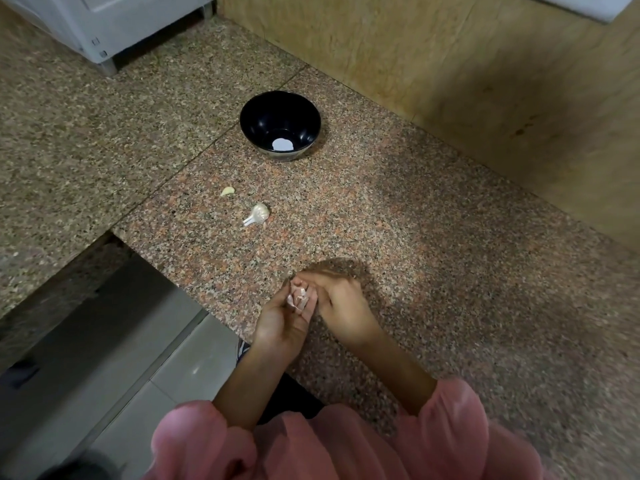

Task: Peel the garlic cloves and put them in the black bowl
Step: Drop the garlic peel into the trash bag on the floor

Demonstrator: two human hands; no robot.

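A garlic clove (298,298), papery skin half loose, is sitting in the left hand (282,325), which is cupping it palm-up with the fingers curled around it, a close grip low over the near edge of the tabletop (433,244). The right hand (337,306) is coming in from the side, its fingertips bent and meeting the clove at the top, pinching at the skin; both forearms are reaching out of pink sleeves (446,420). Further out, a garlic piece with a stem (258,213) is lying on the speckled granite, and just beyond it a peeled clove (227,191) is resting alone. Well apart, toward the back, the black bowl (280,124) is standing upright with something white in its bottom. A tan stone wall (450,53) is rising behind, a white appliance (104,26) is standing at far left, and grey floor tiles (114,341) are showing below the counter edge
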